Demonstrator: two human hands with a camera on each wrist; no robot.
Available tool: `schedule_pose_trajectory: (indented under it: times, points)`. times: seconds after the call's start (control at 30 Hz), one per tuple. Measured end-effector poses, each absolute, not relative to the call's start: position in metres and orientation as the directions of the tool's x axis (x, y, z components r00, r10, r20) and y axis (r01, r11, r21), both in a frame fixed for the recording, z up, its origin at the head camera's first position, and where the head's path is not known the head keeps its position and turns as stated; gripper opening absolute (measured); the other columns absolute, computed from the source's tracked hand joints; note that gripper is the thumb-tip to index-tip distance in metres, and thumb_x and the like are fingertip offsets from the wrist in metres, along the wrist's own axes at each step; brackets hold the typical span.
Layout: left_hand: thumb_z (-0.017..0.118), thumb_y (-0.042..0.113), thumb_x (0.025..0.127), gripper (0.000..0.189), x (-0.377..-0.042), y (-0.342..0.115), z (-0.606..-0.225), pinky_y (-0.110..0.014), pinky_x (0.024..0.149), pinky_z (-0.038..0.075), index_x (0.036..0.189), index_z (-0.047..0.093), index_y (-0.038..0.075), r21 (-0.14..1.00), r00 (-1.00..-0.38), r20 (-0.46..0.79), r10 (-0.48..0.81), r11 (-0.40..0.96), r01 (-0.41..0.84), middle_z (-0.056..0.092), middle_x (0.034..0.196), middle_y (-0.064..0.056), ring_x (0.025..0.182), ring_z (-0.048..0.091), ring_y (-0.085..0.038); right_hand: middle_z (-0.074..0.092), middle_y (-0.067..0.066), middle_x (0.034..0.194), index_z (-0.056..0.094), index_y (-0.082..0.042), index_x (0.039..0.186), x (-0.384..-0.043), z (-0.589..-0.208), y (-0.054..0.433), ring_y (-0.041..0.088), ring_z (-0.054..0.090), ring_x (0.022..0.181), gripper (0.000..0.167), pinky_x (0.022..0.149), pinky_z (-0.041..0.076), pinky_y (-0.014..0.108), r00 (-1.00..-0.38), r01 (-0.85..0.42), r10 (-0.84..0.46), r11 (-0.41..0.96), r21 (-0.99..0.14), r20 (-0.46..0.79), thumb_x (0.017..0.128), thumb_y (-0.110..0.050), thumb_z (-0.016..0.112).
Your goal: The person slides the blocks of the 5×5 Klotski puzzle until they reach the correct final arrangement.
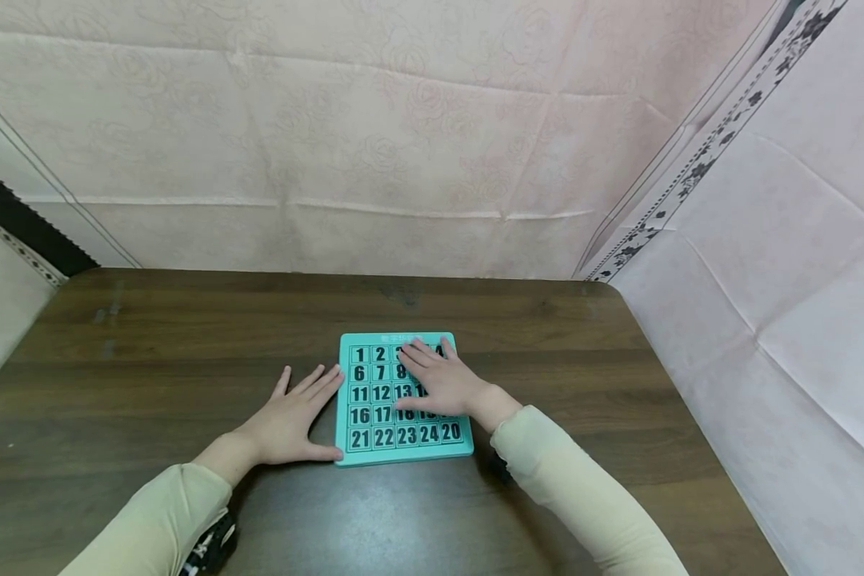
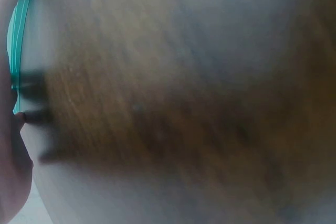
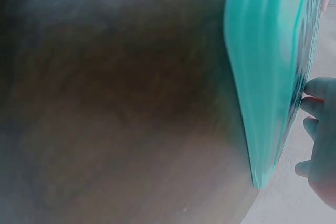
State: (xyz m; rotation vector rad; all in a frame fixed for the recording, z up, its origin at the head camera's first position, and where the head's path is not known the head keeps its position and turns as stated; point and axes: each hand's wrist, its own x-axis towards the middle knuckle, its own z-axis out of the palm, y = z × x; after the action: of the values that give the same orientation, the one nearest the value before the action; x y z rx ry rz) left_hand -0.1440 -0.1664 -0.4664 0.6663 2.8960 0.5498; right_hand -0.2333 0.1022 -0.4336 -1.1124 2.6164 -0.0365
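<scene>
A teal number slide puzzle (image 1: 403, 458) lies flat on the brown wooden table, with black numbers on its square tiles. The bottom row reads 21, 22, 23, 24, 20. My left hand (image 1: 282, 424) is spread beside it, thumb at the lower left corner and fingertips at the left edge. Over the right part of the tiles lies my right hand (image 1: 442, 386), fingers extended and hiding several numbers at the upper right. In the right wrist view, the fingertips (image 3: 315, 86) are right at the tile face of the puzzle (image 3: 262, 66).
The wooden table (image 1: 187, 336) extends around the puzzle on all sides. A pale patterned cloth (image 1: 403, 144) hangs behind its far edge, and another white cloth (image 1: 785, 280) with a dark floral border is on the right. Dark wrist gear (image 1: 212, 548) shows under the left sleeve.
</scene>
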Motion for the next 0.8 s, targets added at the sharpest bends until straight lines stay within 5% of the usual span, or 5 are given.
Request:
schedule_pose_trajectory:
  times: [0.8]
  points:
    - [0.056, 0.079, 0.068, 0.111, -0.145, -0.167, -0.468, -0.065, 0.110, 0.000, 0.150, 0.022, 0.012, 0.367, -0.897, -0.039, 0.441, 0.841, 0.398, 0.021, 0.157, -0.006, 0.144, 0.019, -0.032, 0.014, 0.003, 0.158, 0.016, -0.013, 0.151, -0.240, -0.434, 0.147, 0.020, 0.003, 0.147, 0.084, 0.115, -0.004, 0.055, -0.717, -0.620, -0.653, 0.757, -0.206, -0.243, 0.089, -0.063, 0.042]
